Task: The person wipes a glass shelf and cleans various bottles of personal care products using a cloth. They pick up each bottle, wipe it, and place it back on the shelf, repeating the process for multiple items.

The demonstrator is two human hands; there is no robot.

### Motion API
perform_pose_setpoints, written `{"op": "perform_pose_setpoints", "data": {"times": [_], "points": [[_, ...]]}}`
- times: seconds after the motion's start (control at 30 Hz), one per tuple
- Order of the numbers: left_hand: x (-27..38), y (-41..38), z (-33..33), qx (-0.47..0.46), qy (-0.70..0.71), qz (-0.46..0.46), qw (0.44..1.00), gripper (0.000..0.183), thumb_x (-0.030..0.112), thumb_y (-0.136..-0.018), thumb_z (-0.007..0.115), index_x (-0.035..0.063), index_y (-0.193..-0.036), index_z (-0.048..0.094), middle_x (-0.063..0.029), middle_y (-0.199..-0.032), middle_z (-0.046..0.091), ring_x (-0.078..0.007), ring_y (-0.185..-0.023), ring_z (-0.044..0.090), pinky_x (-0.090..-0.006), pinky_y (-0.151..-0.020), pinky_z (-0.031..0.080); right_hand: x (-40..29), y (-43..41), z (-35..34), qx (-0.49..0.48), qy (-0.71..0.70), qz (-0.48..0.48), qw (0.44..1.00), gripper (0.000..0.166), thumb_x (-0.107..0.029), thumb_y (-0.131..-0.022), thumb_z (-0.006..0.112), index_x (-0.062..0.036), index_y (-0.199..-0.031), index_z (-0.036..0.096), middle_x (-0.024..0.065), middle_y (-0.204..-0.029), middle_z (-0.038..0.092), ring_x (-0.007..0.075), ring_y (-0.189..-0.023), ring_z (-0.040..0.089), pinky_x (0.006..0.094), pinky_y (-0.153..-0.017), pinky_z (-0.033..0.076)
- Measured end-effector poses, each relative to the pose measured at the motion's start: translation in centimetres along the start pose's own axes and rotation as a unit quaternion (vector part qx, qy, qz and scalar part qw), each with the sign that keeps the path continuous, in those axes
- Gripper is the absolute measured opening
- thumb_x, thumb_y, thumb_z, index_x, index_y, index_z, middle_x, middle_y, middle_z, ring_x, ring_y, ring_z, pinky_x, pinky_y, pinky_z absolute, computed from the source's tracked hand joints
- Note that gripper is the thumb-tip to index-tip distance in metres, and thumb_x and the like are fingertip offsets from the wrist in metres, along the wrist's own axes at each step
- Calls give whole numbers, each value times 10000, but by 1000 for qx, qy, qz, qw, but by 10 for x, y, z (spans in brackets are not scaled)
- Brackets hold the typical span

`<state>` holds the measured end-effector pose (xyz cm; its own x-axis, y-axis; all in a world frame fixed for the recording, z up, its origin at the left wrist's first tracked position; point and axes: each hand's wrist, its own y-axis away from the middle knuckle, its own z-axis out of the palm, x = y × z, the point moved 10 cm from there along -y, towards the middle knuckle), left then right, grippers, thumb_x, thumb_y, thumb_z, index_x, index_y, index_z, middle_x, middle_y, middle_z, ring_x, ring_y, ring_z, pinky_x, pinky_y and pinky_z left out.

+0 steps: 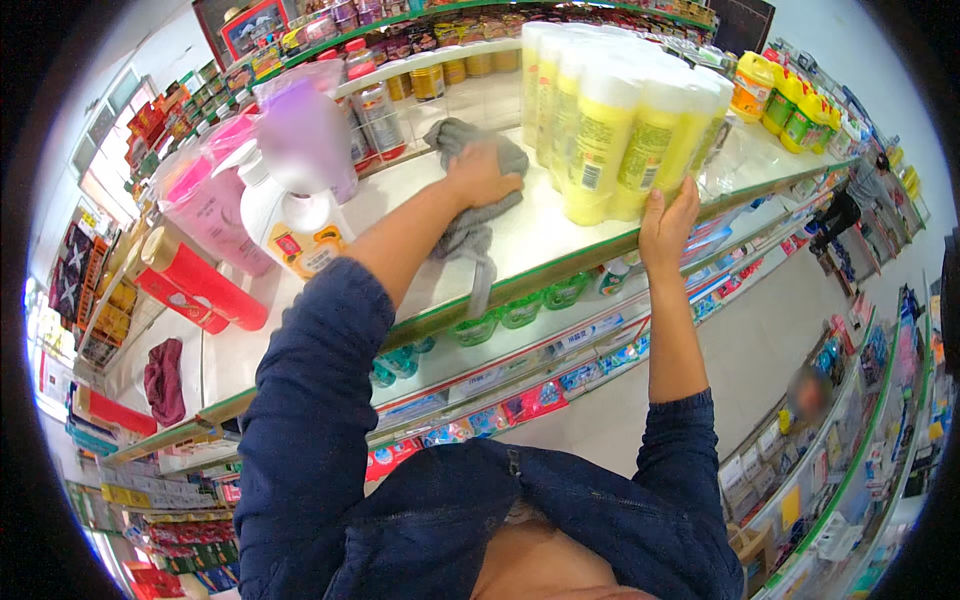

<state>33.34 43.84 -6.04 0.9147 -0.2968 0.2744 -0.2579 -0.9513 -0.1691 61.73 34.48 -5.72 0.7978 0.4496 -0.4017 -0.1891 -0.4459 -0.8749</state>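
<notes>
My left hand [480, 178] presses down on a crumpled grey cloth [469, 229] on the white top shelf [412, 281]. One end of the cloth hangs over the shelf's green-edged front. Against the lower right corner of a shrink-wrapped pack of yellow bottles [607, 150] rests my right hand [670, 229], thumb on the front and fingers round the side. The bottles have white caps and stand upright in a tight group. Left of my left arm stands a white pump bottle [281, 217], partly covered by the arm.
Red bottles [202, 281], a pink wrapped pack [214, 202] and a maroon cloth [164, 382] are on the left. A wire rack [431, 101] edges the back. Yellow jugs [752, 86] stand far right. Green containers [517, 311] sit on the shelf below.
</notes>
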Motion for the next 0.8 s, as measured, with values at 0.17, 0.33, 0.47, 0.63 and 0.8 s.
{"op": "perform_pose_setpoints", "data": {"times": [0.17, 0.33, 0.47, 0.63, 0.8], "points": [[23, -45, 13, -70, 65, 74, 993, 627, 378, -816, 543, -101, -1208, 439, -312, -1245, 475, -414, -1189, 453, -445, -998, 373, -6, 3, 3, 1, -2, 0, 1000, 596, -237, -920, 500, 111, -1347, 274, 328, -1341, 345, 473, -1251, 322, 559, -1082, 188], [39, -14, 22, -104, 27, 49, 993, 554, 359, -806, 543, -76, -1140, 465, -298, -1217, 491, -417, -1159, 469, -467, -987, 378, -4, 4, 4, 0, 0, -6, 1000, 614, -264, -922, 493, 112, -1351, 268, 326, -1346, 339, 462, -1273, 309, 567, -1091, 171], [80, 58, 23, -152, 18, 150, 977, 650, 280, -831, 493, -69, -1353, 324, -299, -1448, 271, -406, -1375, 239, -496, -1120, 222, 2, 0, -2, 12, 11, -11, 1000, 605, -256, -916, 515, 118, -1332, 285, 326, -1327, 357, 462, -1248, 331, 552, -1078, 201], [36, 127, -6, -181, -36, 108, 977, 626, 259, -844, 459, -76, -1356, 327, -306, -1458, 260, -410, -1379, 231, -424, -1137, 223, 1, -3, -6, -2, 3, -8, 1000, 588, -247, -899, 555, 123, -1296, 326, 326, -1295, 390, 456, -1206, 366, 520, -1053, 250], [-7, 172, -39, -222, -160, -93, 957, 614, 351, -836, 479, -84, -1269, 453, -298, -1353, 431, -406, -1237, 446, -436, -1018, 376, 13, -15, -13, 17, -38, 23, 999, 584, -323, -915, 553, 121, -1252, 380, 305, -1244, 441, 435, -1178, 402, 485, -1036, 291]]}}
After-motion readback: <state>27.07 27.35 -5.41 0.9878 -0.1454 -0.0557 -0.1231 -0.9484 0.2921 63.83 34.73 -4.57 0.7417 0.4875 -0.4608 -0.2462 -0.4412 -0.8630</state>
